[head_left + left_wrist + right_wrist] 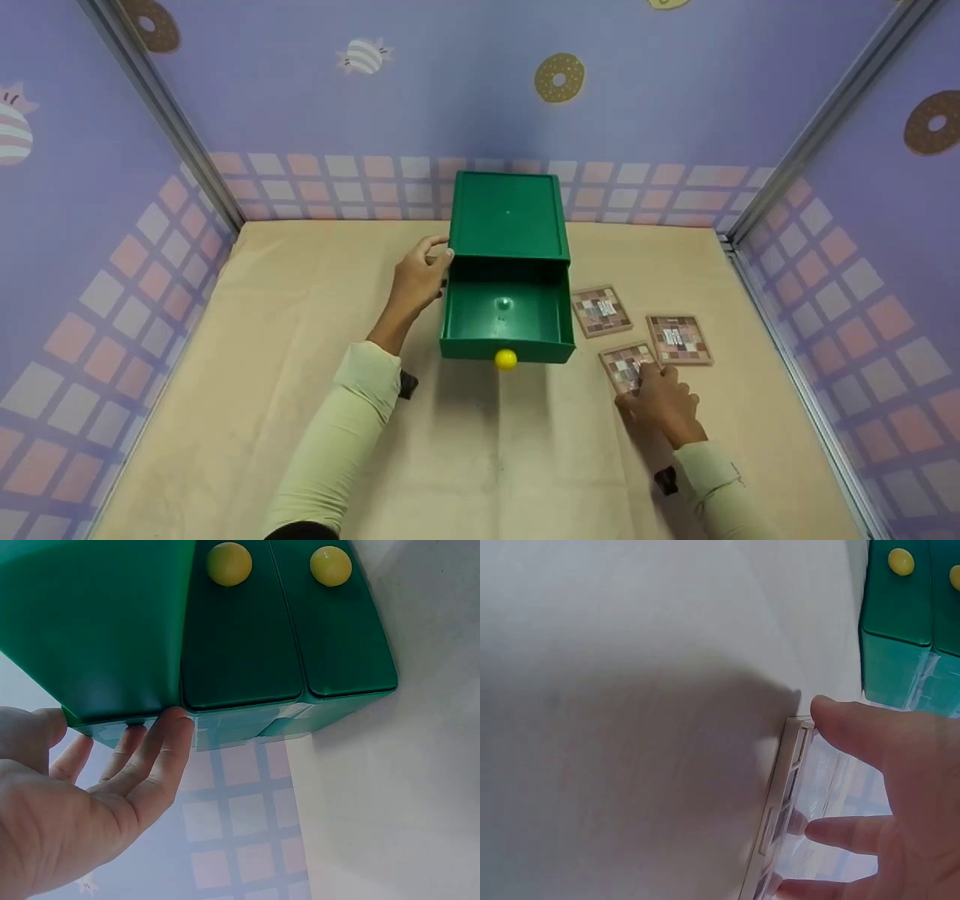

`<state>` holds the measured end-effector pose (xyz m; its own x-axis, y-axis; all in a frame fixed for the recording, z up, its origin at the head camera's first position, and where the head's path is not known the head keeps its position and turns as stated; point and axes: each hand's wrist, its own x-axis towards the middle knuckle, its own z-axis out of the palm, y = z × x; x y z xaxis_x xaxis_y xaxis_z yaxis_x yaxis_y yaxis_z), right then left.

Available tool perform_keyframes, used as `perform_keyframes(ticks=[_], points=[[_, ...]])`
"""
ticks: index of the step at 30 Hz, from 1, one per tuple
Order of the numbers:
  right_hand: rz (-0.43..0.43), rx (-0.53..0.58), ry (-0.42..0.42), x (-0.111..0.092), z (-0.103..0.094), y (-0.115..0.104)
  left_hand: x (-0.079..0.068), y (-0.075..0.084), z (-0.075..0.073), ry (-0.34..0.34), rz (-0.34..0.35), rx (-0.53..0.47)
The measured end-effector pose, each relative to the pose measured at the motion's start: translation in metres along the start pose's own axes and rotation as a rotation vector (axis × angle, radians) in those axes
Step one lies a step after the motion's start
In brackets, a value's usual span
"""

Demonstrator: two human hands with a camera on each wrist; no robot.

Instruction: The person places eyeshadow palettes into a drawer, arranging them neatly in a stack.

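Observation:
A green drawer cabinet (508,214) stands at the back middle, its top drawer (506,322) pulled out with a bare green floor. My left hand (421,274) rests against the cabinet's left side; the left wrist view shows its fingers (154,765) lightly bent along that side and the thumb near the drawer's edge. My right hand (664,401) is spread over the nearest square eyeshadow palette (626,364), which lies on the table. In the right wrist view the thumb is at a corner of the palette (780,802) and fingertips touch its clear lid.
Two more eyeshadow palettes (602,310) lie close by, one beside the cabinet and another palette (680,340) to its right. Two pushed-in drawers (244,645) with yellow knobs sit below the top one. Patterned walls (480,97) enclose the cloth-covered table (322,300).

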<state>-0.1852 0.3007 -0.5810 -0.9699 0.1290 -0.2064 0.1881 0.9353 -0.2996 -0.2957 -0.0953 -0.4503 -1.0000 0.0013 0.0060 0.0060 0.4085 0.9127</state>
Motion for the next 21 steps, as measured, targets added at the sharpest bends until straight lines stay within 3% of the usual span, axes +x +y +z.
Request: perform_keyframes(ticks=[8, 21], points=[[0.033, -0.003, -0.020, 0.0011, 0.0026, -0.0020, 0.0003, -0.0006, -0.0003, 0.001, -0.006, 0.006], [0.045, 0.013, 0.058, 0.0030, -0.0023, -0.0023, 0.0004, -0.0005, -0.0016, -0.013, -0.014, -0.009]])
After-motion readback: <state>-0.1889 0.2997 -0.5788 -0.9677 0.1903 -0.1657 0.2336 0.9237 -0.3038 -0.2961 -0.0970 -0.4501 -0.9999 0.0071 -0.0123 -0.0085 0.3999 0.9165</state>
